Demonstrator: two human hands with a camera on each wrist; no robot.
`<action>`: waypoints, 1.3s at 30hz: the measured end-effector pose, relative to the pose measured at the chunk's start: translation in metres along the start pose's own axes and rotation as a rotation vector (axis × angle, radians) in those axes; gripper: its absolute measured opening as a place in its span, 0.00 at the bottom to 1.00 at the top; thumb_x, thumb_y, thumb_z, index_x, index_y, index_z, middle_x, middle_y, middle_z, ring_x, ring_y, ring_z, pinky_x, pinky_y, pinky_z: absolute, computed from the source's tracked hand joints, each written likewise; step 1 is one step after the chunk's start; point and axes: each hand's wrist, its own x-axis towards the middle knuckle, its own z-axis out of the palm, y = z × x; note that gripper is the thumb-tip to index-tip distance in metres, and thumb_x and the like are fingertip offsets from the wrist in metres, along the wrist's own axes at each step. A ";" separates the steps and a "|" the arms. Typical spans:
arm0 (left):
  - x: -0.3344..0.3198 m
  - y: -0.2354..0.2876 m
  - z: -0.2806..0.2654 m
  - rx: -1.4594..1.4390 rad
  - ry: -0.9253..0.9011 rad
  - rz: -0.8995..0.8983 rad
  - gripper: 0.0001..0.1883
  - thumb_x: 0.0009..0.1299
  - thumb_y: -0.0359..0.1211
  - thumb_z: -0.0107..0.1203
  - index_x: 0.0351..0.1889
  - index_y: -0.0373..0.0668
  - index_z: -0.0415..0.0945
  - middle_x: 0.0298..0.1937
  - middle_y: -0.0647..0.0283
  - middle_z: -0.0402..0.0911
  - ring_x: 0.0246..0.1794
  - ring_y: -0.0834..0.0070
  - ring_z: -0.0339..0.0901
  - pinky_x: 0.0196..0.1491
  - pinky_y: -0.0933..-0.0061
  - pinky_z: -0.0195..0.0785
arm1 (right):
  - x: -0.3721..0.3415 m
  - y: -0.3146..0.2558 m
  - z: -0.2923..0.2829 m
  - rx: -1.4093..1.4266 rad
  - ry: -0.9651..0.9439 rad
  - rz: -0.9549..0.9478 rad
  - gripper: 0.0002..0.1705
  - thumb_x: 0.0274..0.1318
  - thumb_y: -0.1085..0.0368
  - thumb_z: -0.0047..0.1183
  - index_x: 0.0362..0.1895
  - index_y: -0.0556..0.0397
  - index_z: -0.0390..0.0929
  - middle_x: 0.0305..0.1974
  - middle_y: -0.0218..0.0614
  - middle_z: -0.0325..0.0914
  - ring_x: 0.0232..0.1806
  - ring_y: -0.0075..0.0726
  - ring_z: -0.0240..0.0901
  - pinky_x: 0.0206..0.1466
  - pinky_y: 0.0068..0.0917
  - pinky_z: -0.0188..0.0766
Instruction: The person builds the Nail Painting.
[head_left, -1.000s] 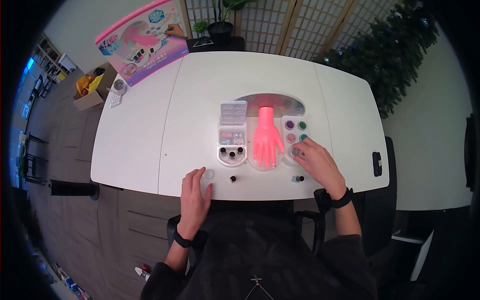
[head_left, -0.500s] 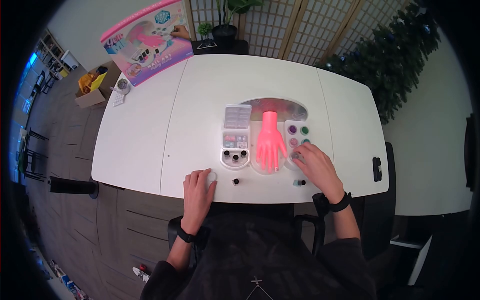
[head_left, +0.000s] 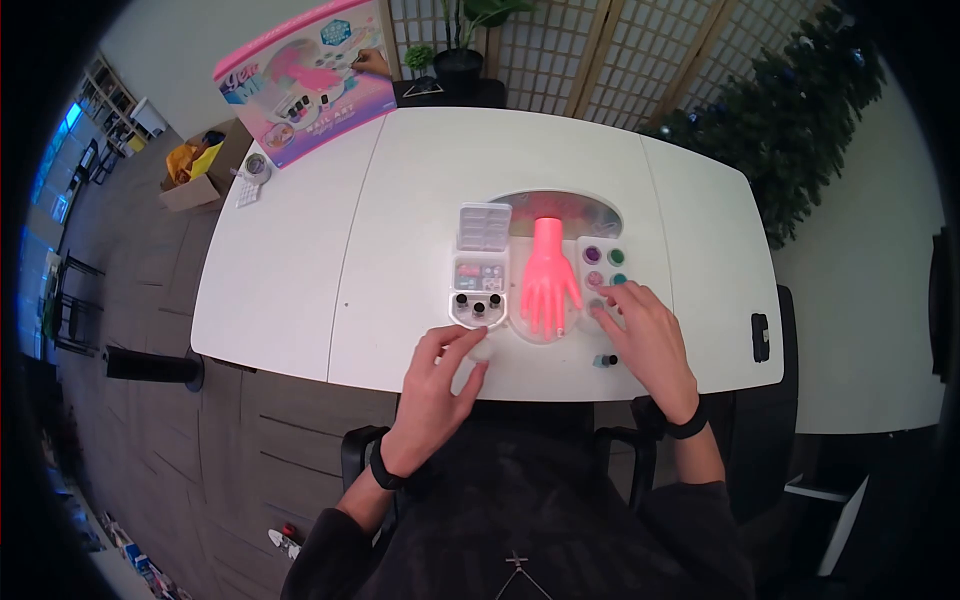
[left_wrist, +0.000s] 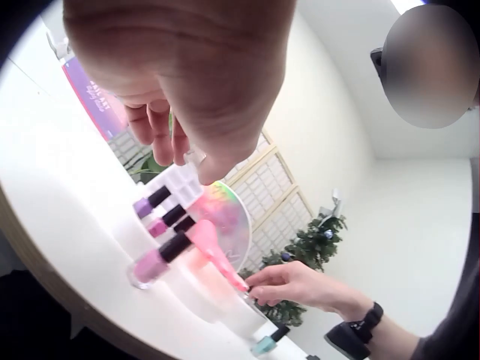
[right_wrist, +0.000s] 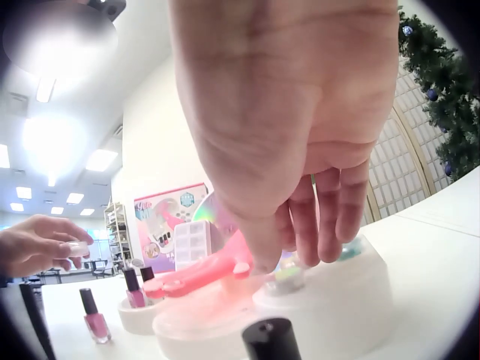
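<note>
My left hand [head_left: 437,392] pinches a small round clear lid [head_left: 481,350] above the table's front edge; the right wrist view shows this lid [right_wrist: 77,248] between thumb and fingers. Below that hand a pink polish bottle [left_wrist: 150,267] stands on the table. Thumb and fingertips of my right hand [head_left: 648,338] are around a small jar [right_wrist: 288,279] in the white right-hand holder [right_wrist: 341,307]. Between the hands, a pink model hand [head_left: 547,280] lies fingers forward on its base. A teal polish bottle [head_left: 605,361] lies near my right hand.
Left of the model hand is a white organizer with three polish bottles [head_left: 479,309] and an open-lidded compartment box [head_left: 484,228]. Behind stands a curved mirror [head_left: 590,212]. A product box [head_left: 310,85] is at the back left, a black object [head_left: 761,338] at the right edge.
My left hand has picked up the clear lid and moved right, over the spot where the single polish bottle stands. My right hand has stayed at the small jar.
</note>
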 end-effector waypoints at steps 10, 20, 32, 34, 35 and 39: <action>0.019 0.036 0.041 0.109 -0.122 0.365 0.32 0.67 0.28 0.75 0.69 0.39 0.77 0.54 0.57 0.84 0.55 0.56 0.81 0.59 0.58 0.73 | -0.030 -0.049 -0.013 0.356 -0.267 0.015 0.18 0.69 0.56 0.67 0.52 0.57 0.84 0.42 0.43 0.87 0.41 0.47 0.87 0.46 0.41 0.83; 0.014 0.027 0.029 0.082 -0.126 0.281 0.31 0.67 0.26 0.73 0.69 0.37 0.76 0.62 0.52 0.81 0.57 0.52 0.79 0.60 0.55 0.73 | -0.017 0.046 -0.004 0.114 -0.051 0.149 0.19 0.68 0.65 0.65 0.60 0.57 0.86 0.48 0.46 0.86 0.44 0.50 0.87 0.52 0.41 0.83; -0.003 -0.004 0.009 0.090 -0.131 0.080 0.25 0.71 0.20 0.65 0.67 0.37 0.77 0.64 0.50 0.80 0.64 0.50 0.77 0.66 0.54 0.72 | -0.019 0.067 0.021 0.058 -0.103 0.041 0.17 0.68 0.70 0.62 0.59 0.60 0.84 0.50 0.43 0.77 0.51 0.53 0.81 0.54 0.46 0.81; -0.002 -0.005 0.009 0.087 -0.130 0.082 0.25 0.71 0.20 0.65 0.67 0.38 0.77 0.64 0.51 0.80 0.64 0.50 0.77 0.66 0.54 0.72 | -0.020 0.065 0.022 0.098 -0.082 0.055 0.18 0.69 0.71 0.63 0.61 0.58 0.84 0.47 0.44 0.76 0.47 0.53 0.81 0.52 0.44 0.78; -0.003 -0.006 0.009 0.084 -0.133 0.080 0.24 0.71 0.20 0.65 0.66 0.38 0.77 0.64 0.51 0.80 0.64 0.50 0.77 0.66 0.54 0.73 | -0.022 0.065 0.022 0.096 -0.079 0.065 0.18 0.69 0.71 0.63 0.61 0.58 0.84 0.47 0.44 0.76 0.47 0.53 0.81 0.52 0.44 0.78; 0.000 -0.004 0.010 0.074 -0.130 0.105 0.23 0.71 0.22 0.66 0.65 0.39 0.79 0.64 0.54 0.81 0.63 0.52 0.78 0.65 0.55 0.72 | -0.025 0.067 0.018 0.189 -0.054 0.140 0.20 0.69 0.68 0.64 0.63 0.60 0.82 0.49 0.46 0.79 0.50 0.52 0.82 0.55 0.44 0.79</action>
